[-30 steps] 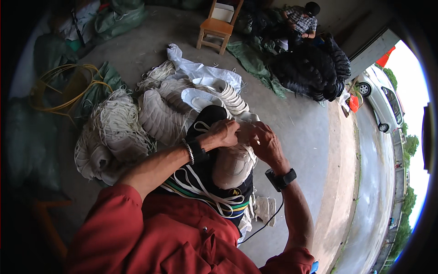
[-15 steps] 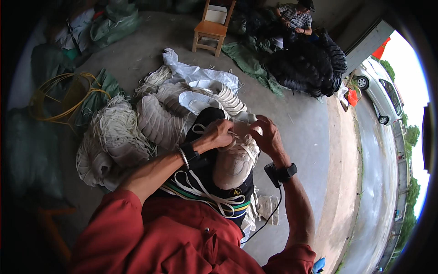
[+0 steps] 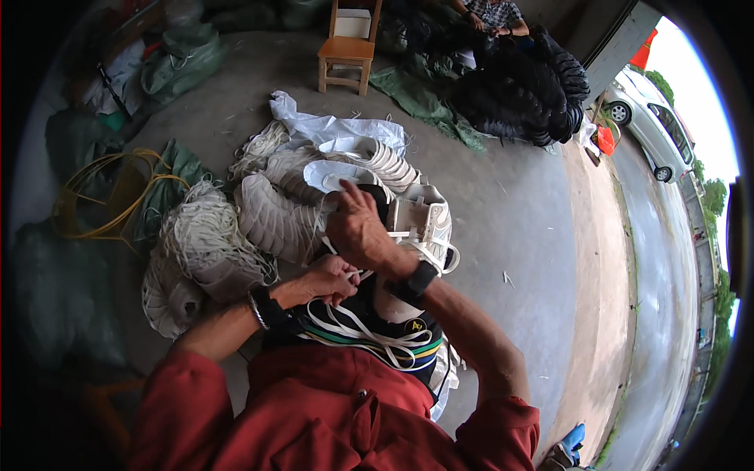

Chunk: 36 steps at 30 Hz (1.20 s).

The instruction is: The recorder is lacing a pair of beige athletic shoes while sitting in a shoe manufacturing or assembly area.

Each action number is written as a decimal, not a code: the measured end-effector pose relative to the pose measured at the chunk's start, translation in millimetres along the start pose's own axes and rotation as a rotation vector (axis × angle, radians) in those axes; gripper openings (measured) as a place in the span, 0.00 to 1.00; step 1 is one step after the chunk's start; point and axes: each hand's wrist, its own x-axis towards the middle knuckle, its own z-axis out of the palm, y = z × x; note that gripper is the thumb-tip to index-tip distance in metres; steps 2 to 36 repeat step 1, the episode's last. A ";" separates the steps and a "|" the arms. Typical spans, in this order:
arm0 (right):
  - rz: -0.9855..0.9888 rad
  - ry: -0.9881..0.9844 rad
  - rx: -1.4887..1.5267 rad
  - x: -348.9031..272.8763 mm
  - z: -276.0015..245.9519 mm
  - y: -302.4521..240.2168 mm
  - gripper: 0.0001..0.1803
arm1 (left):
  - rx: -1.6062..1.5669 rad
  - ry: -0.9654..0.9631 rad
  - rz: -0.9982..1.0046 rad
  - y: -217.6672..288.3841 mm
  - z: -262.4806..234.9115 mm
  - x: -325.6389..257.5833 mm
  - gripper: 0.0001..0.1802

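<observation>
White strap: flat woven band (image 3: 369, 334), looped over my lap and running up to both hands; pale, limp, ribbon-like.
Work piece: white moulded part (image 3: 420, 224) with ribbed slots, resting on my knees just beyond my right hand; rigid, matte, plastic-looking.
Left hand: (image 3: 326, 281) fingers clenched on the white strap, pinching it low, close to my body.
Right hand: (image 3: 363, 231) raised above the left, back of hand toward the camera; fingers curled near the work piece, but I cannot tell if they grip the strap or only touch it.
Change: a second ago both hands met at one level over the piece; now the right has crossed higher and the left has dropped toward my lap.
Reading: I judge this as a pull-through, the strap being drawn taut between the two hands.
Wrist gear: black watch (image 3: 415, 282) on right wrist, dark band on left.
Stock pile: stacked white ribbed parts (image 3: 275, 220) and a heap of loose pale cord (image 3: 196, 243) at my left, on bare concrete floor (image 3: 510, 204).
Background: small wooden chair (image 3: 345, 51); black netting heap (image 3: 518, 86); another person seated behind it.
</observation>
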 end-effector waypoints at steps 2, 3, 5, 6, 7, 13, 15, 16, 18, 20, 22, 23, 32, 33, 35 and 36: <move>0.001 -0.078 0.041 7.4 6.4 -6.4 0.08 | -0.087 -0.021 0.129 4.0 12.6 -5.8 0.26; 0.001 -0.078 0.041 7.4 6.4 -6.4 0.08 | -0.087 -0.021 0.129 4.0 12.6 -5.8 0.26; 0.001 -0.078 0.041 7.4 6.4 -6.4 0.08 | -0.087 -0.021 0.129 4.0 12.6 -5.8 0.26; 0.001 -0.078 0.041 7.4 6.4 -6.4 0.08 | -0.087 -0.021 0.129 4.0 12.6 -5.8 0.26; 0.001 -0.078 0.041 7.4 6.4 -6.4 0.08 | -0.087 -0.021 0.129 4.0 12.6 -5.8 0.26; 0.001 -0.078 0.041 7.4 6.4 -6.4 0.08 | -0.087 -0.021 0.129 4.0 12.6 -5.8 0.26; 0.001 -0.078 0.041 7.4 6.4 -6.4 0.08 | -0.087 -0.021 0.129 4.0 12.6 -5.8 0.26; 0.001 -0.078 0.041 7.4 6.4 -6.4 0.08 | -0.087 -0.021 0.129 4.0 12.6 -5.8 0.26; 0.001 -0.078 0.041 7.4 6.4 -6.4 0.08 | -0.087 -0.021 0.129 4.0 12.6 -5.8 0.26; 0.001 -0.078 0.041 7.4 6.4 -6.4 0.08 | -0.087 -0.021 0.129 4.0 12.6 -5.8 0.26; 0.001 -0.078 0.041 7.4 6.4 -6.4 0.08 | -0.087 -0.021 0.129 4.0 12.6 -5.8 0.26; 0.001 -0.078 0.041 7.4 6.4 -6.4 0.08 | -0.087 -0.021 0.129 4.0 12.6 -5.8 0.26; 0.001 -0.078 0.041 7.4 6.4 -6.4 0.08 | -0.087 -0.021 0.129 4.0 12.6 -5.8 0.26; 0.001 -0.078 0.041 7.4 6.4 -6.4 0.08 | -0.087 -0.021 0.129 4.0 12.6 -5.8 0.26; 0.001 -0.078 0.041 7.4 6.4 -6.4 0.08 | -0.087 -0.021 0.129 4.0 12.6 -5.8 0.26; 0.001 -0.078 0.041 7.4 6.4 -6.4 0.08 | -0.087 -0.021 0.129 4.0 12.6 -5.8 0.26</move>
